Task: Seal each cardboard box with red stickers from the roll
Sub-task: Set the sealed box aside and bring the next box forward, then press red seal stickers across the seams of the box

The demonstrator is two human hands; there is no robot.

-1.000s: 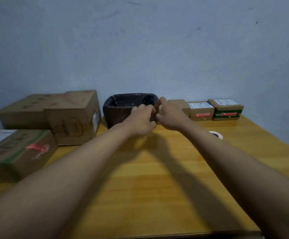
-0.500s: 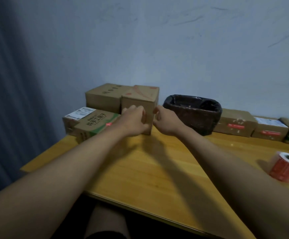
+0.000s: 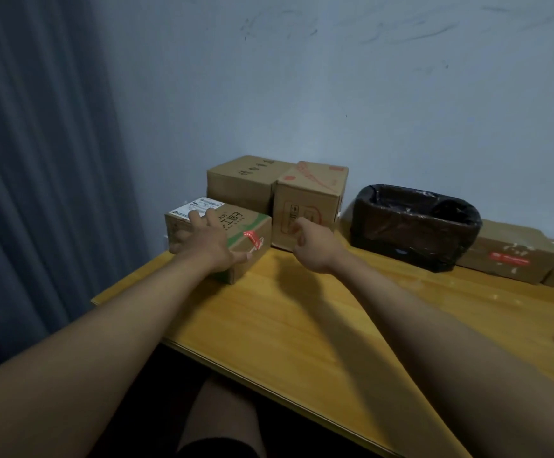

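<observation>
Pale blue-grey wall (image 3: 335,94) behind, scuffed with faint dark marks near the top. Grey pleated curtain (image 3: 37,160) hanging at the left, reaching down past the edge of the yellow wooden surface (image 3: 302,325). Dim, cool light throughout; dark below the surface's front edge.

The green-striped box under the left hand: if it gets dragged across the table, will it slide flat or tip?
The green-striped box is low and wide, so it probably slides rather than tips. Its walls look stiff. The left hand lies spread on top, which may steady it. Weight cannot be told.
</observation>
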